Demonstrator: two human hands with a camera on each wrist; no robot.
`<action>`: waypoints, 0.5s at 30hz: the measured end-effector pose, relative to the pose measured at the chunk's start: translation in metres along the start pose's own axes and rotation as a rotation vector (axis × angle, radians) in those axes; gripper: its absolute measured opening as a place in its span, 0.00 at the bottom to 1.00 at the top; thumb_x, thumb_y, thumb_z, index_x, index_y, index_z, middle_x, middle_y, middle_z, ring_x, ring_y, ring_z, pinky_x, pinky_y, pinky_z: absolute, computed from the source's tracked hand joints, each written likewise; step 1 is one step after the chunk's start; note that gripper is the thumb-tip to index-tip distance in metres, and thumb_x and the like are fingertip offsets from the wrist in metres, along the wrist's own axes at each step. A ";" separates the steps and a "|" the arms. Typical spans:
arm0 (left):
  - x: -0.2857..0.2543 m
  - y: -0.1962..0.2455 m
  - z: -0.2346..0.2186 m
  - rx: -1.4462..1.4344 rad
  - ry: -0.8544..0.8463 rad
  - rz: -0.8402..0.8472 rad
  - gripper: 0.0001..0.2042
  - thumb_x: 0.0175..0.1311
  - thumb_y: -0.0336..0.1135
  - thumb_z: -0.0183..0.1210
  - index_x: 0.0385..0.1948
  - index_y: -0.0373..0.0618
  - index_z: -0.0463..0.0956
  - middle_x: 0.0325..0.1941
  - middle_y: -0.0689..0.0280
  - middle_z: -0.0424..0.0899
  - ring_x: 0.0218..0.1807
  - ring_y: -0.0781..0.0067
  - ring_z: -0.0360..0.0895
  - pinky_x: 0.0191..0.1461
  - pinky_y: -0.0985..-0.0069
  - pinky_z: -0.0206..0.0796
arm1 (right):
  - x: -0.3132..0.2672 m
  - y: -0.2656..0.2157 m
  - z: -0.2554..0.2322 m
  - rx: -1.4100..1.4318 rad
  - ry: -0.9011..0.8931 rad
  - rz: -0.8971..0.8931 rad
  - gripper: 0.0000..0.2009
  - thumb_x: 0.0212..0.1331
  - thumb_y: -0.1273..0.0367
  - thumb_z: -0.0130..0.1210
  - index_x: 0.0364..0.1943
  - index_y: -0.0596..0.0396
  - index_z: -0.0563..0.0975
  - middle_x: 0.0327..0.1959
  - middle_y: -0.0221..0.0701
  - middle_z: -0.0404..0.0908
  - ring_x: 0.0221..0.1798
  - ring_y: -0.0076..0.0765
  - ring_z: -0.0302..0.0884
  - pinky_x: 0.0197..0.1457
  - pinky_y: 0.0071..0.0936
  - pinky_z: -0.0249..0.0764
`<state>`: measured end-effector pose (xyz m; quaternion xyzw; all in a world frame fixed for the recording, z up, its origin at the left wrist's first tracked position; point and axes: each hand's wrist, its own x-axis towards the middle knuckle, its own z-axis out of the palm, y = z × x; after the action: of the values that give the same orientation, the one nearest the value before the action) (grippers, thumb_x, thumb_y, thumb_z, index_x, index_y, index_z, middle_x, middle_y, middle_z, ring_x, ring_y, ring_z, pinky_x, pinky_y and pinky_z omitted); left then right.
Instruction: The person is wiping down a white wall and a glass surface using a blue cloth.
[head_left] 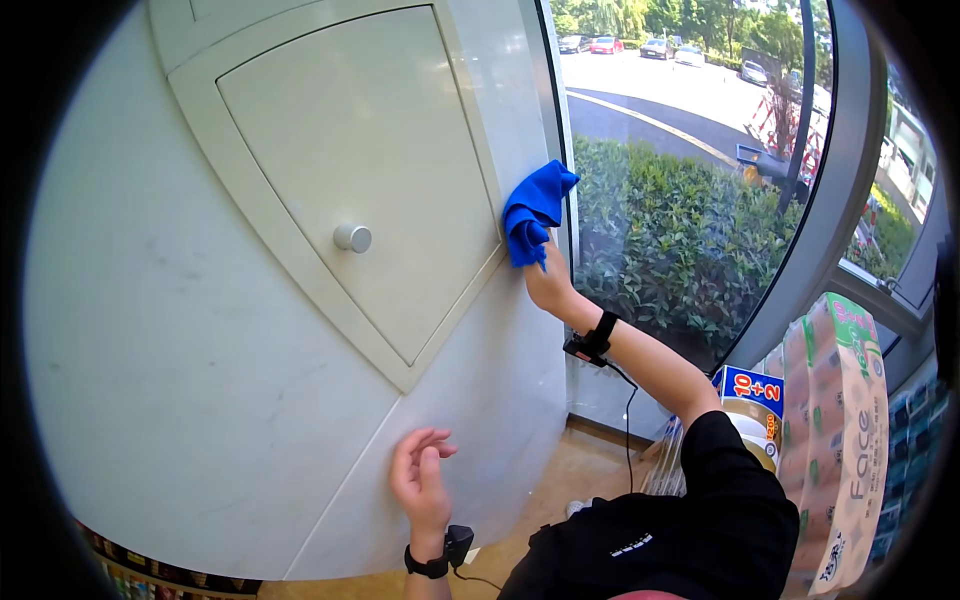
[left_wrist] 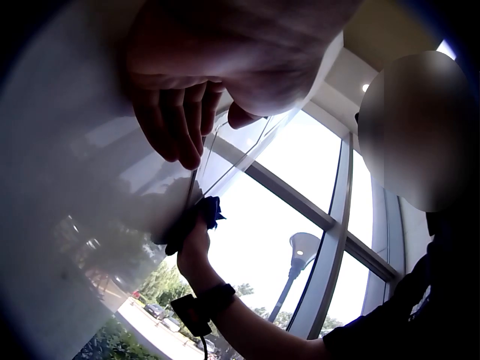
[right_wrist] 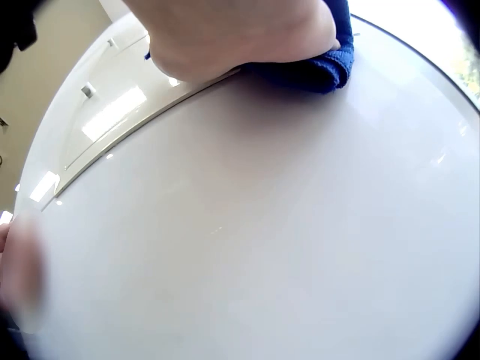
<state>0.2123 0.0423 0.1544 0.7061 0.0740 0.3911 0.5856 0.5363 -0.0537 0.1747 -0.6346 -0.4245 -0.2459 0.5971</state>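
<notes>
In the head view, a bunched blue cloth (head_left: 535, 210) lies against the pale wall (head_left: 480, 400), at the right edge of the framed panel door (head_left: 360, 150) and next to the window. My right hand (head_left: 548, 283) holds it there, with its fingers mostly hidden by the cloth. The right wrist view has the heel of my right hand (right_wrist: 240, 37) above a folded edge of the cloth (right_wrist: 319, 75). Lower down, my left hand (head_left: 422, 480) hangs near the wall with loosely bent fingers and holds nothing; in the left wrist view these fingers (left_wrist: 180, 124) are in shadow.
A round knob (head_left: 353, 238) sticks out from the panel door. Beyond the window (head_left: 650, 120) are bushes and parked cars. Stacked paper packs (head_left: 835, 440) and a box (head_left: 750, 390) stand at the right. Shelved goods (head_left: 150, 575) show at the lower left.
</notes>
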 end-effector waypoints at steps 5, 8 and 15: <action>-0.001 -0.002 0.001 0.004 0.006 0.020 0.11 0.66 0.30 0.45 0.45 0.36 0.70 0.40 0.57 0.80 0.34 0.72 0.77 0.41 0.74 0.71 | 0.012 -0.011 0.003 -0.101 -0.013 -0.189 0.24 0.55 0.76 0.44 0.60 0.59 0.64 0.67 0.52 0.53 0.71 0.64 0.42 0.72 0.45 0.44; 0.000 -0.002 0.002 -0.002 0.011 0.016 0.11 0.66 0.30 0.45 0.45 0.36 0.70 0.40 0.57 0.80 0.33 0.72 0.77 0.41 0.74 0.71 | 0.018 -0.008 -0.002 -0.133 -0.053 -0.224 0.24 0.54 0.76 0.44 0.60 0.60 0.64 0.67 0.52 0.53 0.70 0.66 0.42 0.72 0.46 0.44; 0.001 -0.004 0.003 -0.007 -0.010 0.002 0.11 0.66 0.31 0.45 0.44 0.36 0.70 0.40 0.57 0.80 0.34 0.72 0.77 0.41 0.75 0.70 | 0.076 -0.030 -0.017 -0.155 -0.051 -0.293 0.25 0.54 0.75 0.47 0.59 0.58 0.65 0.67 0.51 0.54 0.70 0.65 0.43 0.72 0.46 0.45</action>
<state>0.2161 0.0420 0.1509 0.7061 0.0692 0.3883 0.5881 0.5541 -0.0539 0.2564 -0.6162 -0.5072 -0.3461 0.4932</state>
